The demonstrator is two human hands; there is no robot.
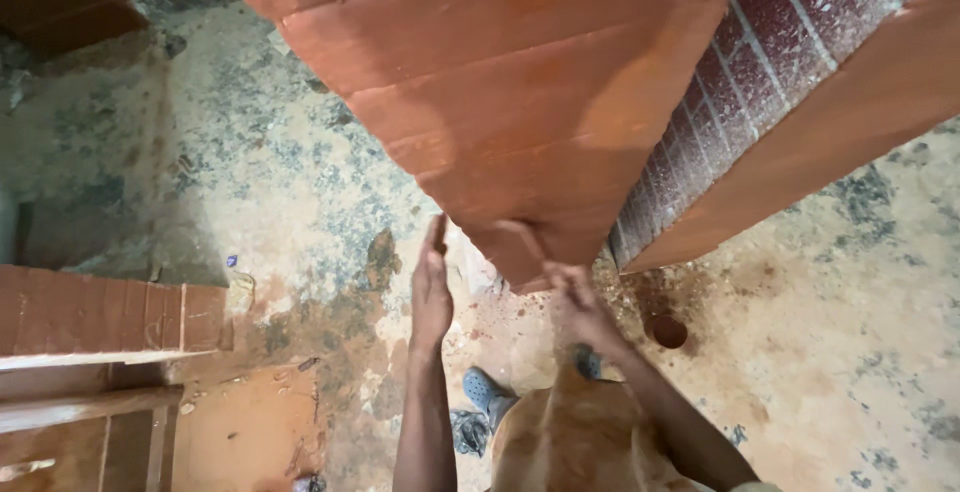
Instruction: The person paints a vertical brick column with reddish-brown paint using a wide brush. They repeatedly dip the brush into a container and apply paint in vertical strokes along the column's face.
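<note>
A big red-brown wooden piece with stepped, moulded bands [500, 82] fills the top middle and tapers down to a corner just above my hands. My left hand [432, 292] is flat and open, its fingers pressed against the left side of that lower corner. My right hand [578, 304] is curled at the corner's underside, and a thin reddish strip [520, 240] sticks up from its fingers along the wood. What the strip is stays unclear. My forearms and brown-stained clothing show below.
A dark red brick-pattern surface [780, 42] sits between the moulded piece and a red board [850, 122] on the right. The stained concrete floor [250, 172] has a round hole [668, 332]. My blue shoe [485, 387] stands below. Red wooden furniture [100, 317] lies at left.
</note>
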